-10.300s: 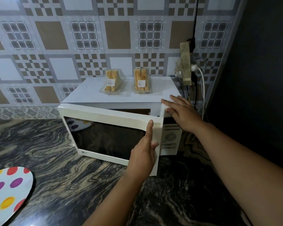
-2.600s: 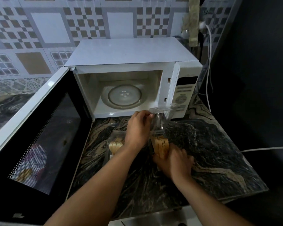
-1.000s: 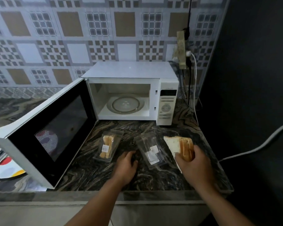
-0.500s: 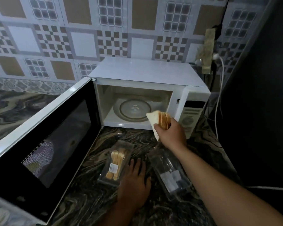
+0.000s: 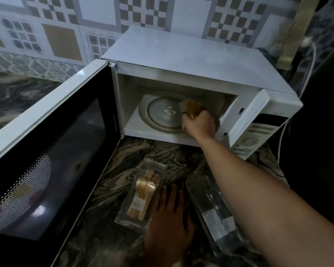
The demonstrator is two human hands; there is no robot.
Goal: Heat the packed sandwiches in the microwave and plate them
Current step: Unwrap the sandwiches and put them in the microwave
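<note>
The white microwave (image 5: 197, 60) stands with its door (image 5: 46, 151) swung wide to the left. My right hand (image 5: 200, 124) is inside the cavity, shut on an unwrapped sandwich (image 5: 191, 107) held over the right side of the glass turntable (image 5: 160, 116). On the counter in front lies a sealed sandwich pack (image 5: 143, 193). My left hand (image 5: 170, 224) rests flat on the counter beside that pack, fingers spread, holding nothing. An empty clear wrapper (image 5: 214, 214) lies to the right of it, under my right forearm.
The dark marbled counter (image 5: 123, 170) runs between the open door and the wall on the right. White cables (image 5: 308, 60) hang behind the microwave at the right. Patterned tiles (image 5: 62, 41) cover the back wall.
My right hand has carried the unwrapped sandwich from the counter, past the microwave's front, into the cavity above the turntable. My left hand has stayed flat on the counter by the sealed pack.
</note>
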